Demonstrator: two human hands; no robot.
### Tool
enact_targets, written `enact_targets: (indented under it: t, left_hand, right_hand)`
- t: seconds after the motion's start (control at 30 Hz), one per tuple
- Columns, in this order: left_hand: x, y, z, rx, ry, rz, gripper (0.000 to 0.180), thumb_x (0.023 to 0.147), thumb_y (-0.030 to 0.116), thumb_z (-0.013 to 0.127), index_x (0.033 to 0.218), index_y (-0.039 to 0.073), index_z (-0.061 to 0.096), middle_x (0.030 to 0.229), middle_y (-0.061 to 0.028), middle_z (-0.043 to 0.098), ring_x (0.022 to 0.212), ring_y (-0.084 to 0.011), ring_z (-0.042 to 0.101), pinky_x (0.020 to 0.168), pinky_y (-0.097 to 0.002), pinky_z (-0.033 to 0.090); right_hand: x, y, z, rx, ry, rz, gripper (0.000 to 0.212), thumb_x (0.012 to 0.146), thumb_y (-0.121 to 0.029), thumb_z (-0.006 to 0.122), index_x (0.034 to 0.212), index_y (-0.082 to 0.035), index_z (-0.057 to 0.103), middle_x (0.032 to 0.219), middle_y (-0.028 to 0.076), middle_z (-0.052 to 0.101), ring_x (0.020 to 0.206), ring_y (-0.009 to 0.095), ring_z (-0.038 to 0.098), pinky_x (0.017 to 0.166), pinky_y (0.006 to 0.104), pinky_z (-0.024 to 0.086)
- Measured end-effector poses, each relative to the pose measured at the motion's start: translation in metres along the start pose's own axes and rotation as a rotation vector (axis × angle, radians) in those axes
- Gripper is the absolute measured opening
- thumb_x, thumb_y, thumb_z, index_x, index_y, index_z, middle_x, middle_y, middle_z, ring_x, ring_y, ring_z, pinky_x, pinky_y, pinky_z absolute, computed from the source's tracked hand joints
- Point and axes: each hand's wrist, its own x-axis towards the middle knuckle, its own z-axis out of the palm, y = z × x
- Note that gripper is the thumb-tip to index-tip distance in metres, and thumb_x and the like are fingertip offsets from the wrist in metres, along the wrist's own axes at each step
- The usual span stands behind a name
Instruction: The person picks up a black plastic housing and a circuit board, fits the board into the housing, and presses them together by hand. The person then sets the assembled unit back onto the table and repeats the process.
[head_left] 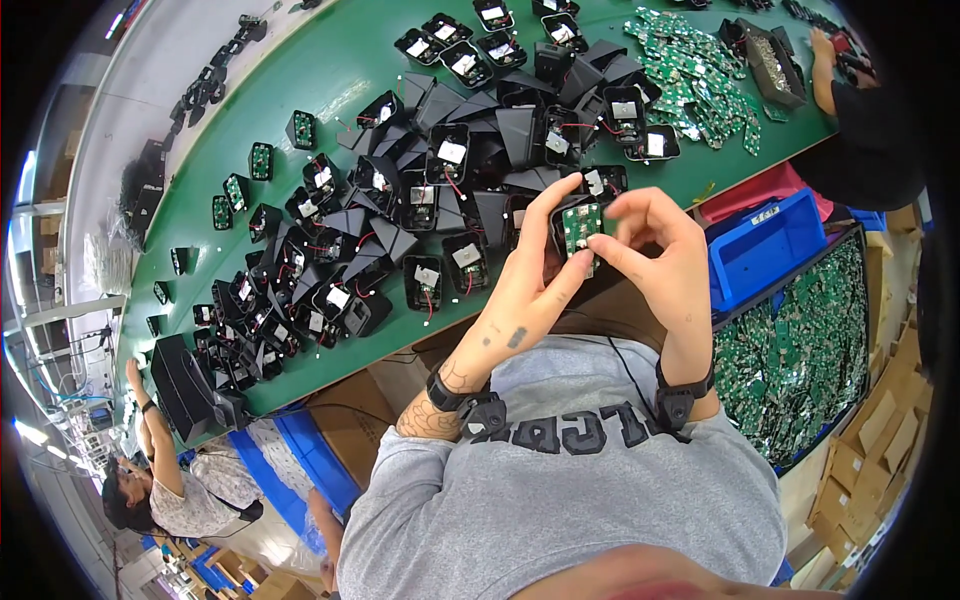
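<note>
In front of my chest, a small green circuit board (580, 222) with pale parts on it is held up over the near edge of the table. My left hand (540, 250) grips it from the left, index finger stretched along the top and thumb at the lower end. From the right, my right hand (660, 240) brings its thumb onto the board's lower part, near a small white piece, with the other fingers curled. Dark edging shows by the board; I cannot tell whether it is a housing. Behind my hands lie black plastic housings (447, 150) with white labels and red wires.
Loose green boards (690, 75) are heaped at the far right of the green table (330, 100), beside a box of small parts (772, 65). A blue bin (765, 250) and a large tray of boards (800, 350) stand at my right. Co-workers are at both sides.
</note>
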Motion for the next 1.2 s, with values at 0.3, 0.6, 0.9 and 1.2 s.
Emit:
enact_targets:
  t: [0.3,0.6,0.9,1.2]
  left_hand:
    - [0.002,0.004,0.0,-0.116,-0.081,0.057,0.071,0.092,0.001,0.052,0.15,0.01,0.012,0.131,-0.0095,0.041,0.117,-0.0155,0.044,0.101,-0.0323,0.035]
    - [0.004,0.005,-0.004,-0.047,-0.126,-0.069,0.073,0.094,0.002,0.048,0.151,0.014,0.003,0.112,-0.0084,0.052,0.087,-0.0125,0.055,0.077,-0.0278,0.047]
    - [0.007,-0.01,-0.002,0.229,-0.075,0.044,0.072,0.094,0.002,0.049,0.15,0.013,0.006,0.108,-0.0082,0.053,0.079,-0.0101,0.056,0.066,-0.0227,0.047]
    - [0.02,-0.017,-0.007,0.25,0.001,0.17,0.067,0.088,-0.004,0.053,0.145,0.01,0.021,0.109,-0.0218,0.06,0.085,-0.0323,0.067,0.073,-0.0355,0.052]
  right_hand:
    - [0.004,0.015,0.012,0.544,-0.175,-0.029,0.044,0.085,-0.006,0.066,0.127,0.0,0.054,0.113,0.01,0.063,0.101,0.015,0.06,0.09,0.0293,0.047]
    - [0.003,0.017,0.019,0.549,-0.068,0.019,0.044,0.081,-0.001,0.066,0.124,0.004,0.055,0.105,0.01,0.065,0.093,0.014,0.061,0.082,0.0263,0.048]
    - [0.006,0.016,0.018,0.57,-0.053,-0.01,0.04,0.083,0.003,0.065,0.122,0.001,0.058,0.104,0.008,0.065,0.092,0.012,0.061,0.082,0.0252,0.049]
    - [0.017,0.015,0.026,0.541,0.021,-0.001,0.037,0.082,-0.003,0.068,0.119,-0.002,0.059,0.092,0.003,0.066,0.077,0.007,0.059,0.06,0.018,0.044]
